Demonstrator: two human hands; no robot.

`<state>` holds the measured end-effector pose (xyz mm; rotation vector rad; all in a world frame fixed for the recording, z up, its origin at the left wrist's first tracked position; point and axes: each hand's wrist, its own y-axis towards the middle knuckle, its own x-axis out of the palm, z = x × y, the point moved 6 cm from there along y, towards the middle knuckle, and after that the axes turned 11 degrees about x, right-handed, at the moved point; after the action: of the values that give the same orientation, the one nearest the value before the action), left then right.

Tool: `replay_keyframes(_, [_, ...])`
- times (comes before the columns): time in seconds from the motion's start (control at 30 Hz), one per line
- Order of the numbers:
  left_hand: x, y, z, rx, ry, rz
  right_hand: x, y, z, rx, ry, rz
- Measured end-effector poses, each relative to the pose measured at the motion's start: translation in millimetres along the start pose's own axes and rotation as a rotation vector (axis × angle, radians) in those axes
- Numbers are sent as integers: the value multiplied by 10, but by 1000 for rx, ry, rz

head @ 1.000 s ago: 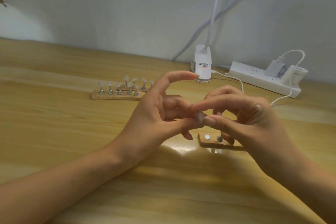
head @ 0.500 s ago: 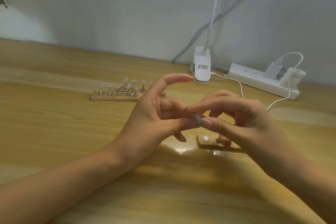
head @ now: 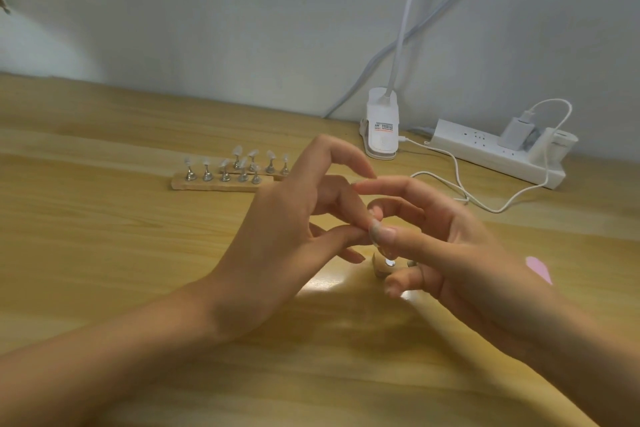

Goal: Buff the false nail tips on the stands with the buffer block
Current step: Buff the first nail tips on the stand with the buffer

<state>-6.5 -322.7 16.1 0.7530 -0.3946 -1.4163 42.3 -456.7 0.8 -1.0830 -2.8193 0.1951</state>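
Table (head: 104,253): light wood, streaked grain. Wall (head: 242,28): pale grey. Power strip (head: 485,154), cable (head: 453,166), lamp clip (head: 382,144): white; clip label (head: 383,127) red-orange. Stand bases (head: 214,186): tan wood; posts (head: 207,175) silver. Nail tips (head: 237,150): translucent white. Block (head: 538,269): pink.

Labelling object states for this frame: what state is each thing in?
false nail tip, off its stand, pinched between both hands
left hand, thumb and finger pinch the tip
right hand, thumb and finger pinch the tip
near stand base, one disc bare, mostly hidden by fingers
far stands, upright, tips mounted
charger, plugged into power strip
pink block, lying unheld behind right wrist
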Motion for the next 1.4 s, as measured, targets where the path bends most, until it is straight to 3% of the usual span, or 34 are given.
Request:
replay_keyframes(0.23, [16,-7,73,79,98,-20,39,-2,29,15,58,-60])
replay_keyframes(0.4, [20,26,57,3,-59,-11,-124,-81,-180,84,-43,-99])
replay_keyframes(0.47, [35,19,34,-34,-93,-22,-394,-217,-383,70,-240,-69])
replay_keyframes(0.57, [85,-20,-46,-120,-164,-36,-974,-531,-606,26,-799,244])
replay_keyframes(0.63, [124,-34,-95,-168,-205,-42,-1333,-710,-477,125,-1020,350])
replay_keyframes(0.73, [181,-49,-141,-228,-276,-66,-1616,-872,-63,292,-987,295])
replay_keyframes(0.93, [441,-188,-195,-320,-204,-385,-1507,-826,31,190,-955,305])
replay_keyframes(1.07, [498,-120,-171,-275,-74,-449,-1516,-815,3,169,-779,384])
replay_keyframes(1.23, [459,-42,-220,-232,63,-374,-1284,-745,101,175,-597,226])
replay_keyframes(1.4, [332,-17,-331,-283,4,-226,-1135,-542,67,85,-631,327])
